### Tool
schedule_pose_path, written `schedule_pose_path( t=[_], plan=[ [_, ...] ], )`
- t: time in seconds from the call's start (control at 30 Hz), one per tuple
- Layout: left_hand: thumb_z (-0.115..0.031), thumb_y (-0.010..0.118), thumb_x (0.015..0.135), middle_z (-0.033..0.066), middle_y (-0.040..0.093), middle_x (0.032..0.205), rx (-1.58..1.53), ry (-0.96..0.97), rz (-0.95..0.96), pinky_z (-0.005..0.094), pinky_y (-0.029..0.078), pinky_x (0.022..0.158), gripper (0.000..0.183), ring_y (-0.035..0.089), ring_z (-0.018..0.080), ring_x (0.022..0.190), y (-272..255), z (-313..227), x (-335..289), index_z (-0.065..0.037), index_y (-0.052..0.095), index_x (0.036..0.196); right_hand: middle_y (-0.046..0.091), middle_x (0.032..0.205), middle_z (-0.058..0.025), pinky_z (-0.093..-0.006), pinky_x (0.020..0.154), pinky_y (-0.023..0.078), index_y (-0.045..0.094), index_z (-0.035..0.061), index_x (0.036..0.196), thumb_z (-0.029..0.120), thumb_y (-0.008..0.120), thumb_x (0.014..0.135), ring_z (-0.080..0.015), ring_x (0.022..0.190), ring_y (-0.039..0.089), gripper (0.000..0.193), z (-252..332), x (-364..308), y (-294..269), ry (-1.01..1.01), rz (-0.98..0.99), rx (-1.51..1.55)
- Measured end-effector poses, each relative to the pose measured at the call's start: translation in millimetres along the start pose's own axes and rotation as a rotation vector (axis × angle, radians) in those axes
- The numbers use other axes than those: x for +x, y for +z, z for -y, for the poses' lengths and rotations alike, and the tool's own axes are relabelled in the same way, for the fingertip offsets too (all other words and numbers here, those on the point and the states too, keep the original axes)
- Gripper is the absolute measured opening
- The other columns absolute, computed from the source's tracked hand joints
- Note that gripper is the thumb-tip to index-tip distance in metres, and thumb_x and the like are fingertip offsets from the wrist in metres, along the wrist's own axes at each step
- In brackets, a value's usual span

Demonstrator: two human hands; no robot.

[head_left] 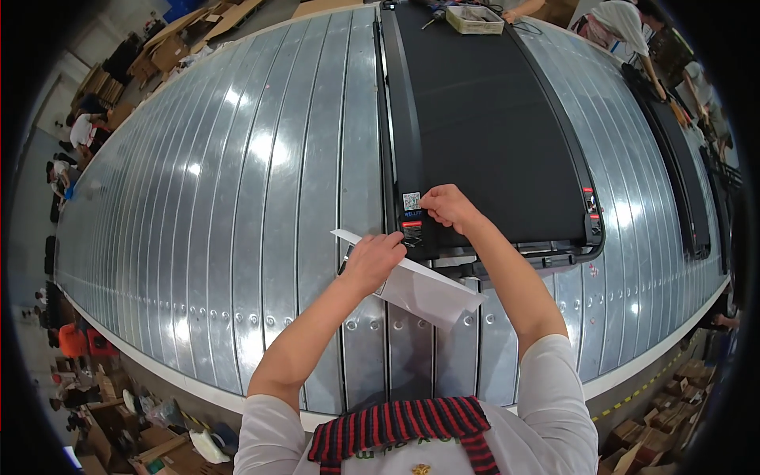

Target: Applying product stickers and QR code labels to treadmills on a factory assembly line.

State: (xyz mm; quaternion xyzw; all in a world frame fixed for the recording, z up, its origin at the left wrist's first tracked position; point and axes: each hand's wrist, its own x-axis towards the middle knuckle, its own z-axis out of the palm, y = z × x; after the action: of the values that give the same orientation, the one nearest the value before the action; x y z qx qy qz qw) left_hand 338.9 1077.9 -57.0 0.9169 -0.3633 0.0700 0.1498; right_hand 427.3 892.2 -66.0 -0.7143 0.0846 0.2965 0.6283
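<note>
A black treadmill (483, 119) lies flat in front of me, its side rail (404, 103) running away from me. At the rail's near end is a white square code sticker (412, 201), above a red, white and black label (412, 232). My right hand (450, 207) pinches at the sticker's right edge, fingertips closed together. Lower left, my left hand (374, 261) is closed around a white sheet (431, 294). That sheet slants down to the right over the treadmill's near corner and the metal slats. A dark patch on it shows beside my left fingers.
The slatted metal table (261, 182) spreads to both sides. At the treadmill's far end stands a bin (475, 20) with tools and cables beside it. More black treadmills (673, 166) lie to the right, where other people (625, 32) work. Cardboard (170, 51) is piled far left.
</note>
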Motion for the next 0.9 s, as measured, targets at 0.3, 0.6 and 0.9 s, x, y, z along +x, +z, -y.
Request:
schedule_pose_path(
  t=[0.3,0.6,0.9],
  plan=[
    [-0.004,0.048,0.066,0.0105,0.052,0.103,-0.057,-0.114,0.130,0.0368,0.041,0.068,0.013,0.052,0.0259,0.083,4,3,0,-0.005,0.050,0.079,0.042,0.050,0.0000,-0.0215,0.033,0.020,0.054,-0.0008,0.073,0.009,0.054,0.074,-0.0060,0.038,0.031,0.010,3,7,5,0.038,-0.011,-0.037],
    [-0.005,0.050,0.065,0.0064,0.049,0.080,-0.008,-0.102,0.000,0.0336,0.040,0.062,0.008,0.053,0.0215,0.074,10,4,-1,-0.007,0.051,0.073,0.042,0.050,0.0006,-0.0200,0.033,0.021,0.054,0.0013,0.074,0.010,0.056,0.073,-0.0050,0.038,0.033,0.009,2,8,7,0.057,-0.036,-0.053],
    [-0.003,0.048,0.066,0.0086,0.048,0.083,-0.026,-0.165,0.059,0.0350,0.039,0.060,0.006,0.053,0.0233,0.074,9,3,5,-0.005,0.050,0.071,0.042,0.047,-0.0001,-0.0216,0.031,0.020,0.052,0.0010,0.068,0.009,0.055,0.072,-0.0062,0.036,0.032,0.009,-4,11,10,0.009,-0.059,-0.014]
  ],
)
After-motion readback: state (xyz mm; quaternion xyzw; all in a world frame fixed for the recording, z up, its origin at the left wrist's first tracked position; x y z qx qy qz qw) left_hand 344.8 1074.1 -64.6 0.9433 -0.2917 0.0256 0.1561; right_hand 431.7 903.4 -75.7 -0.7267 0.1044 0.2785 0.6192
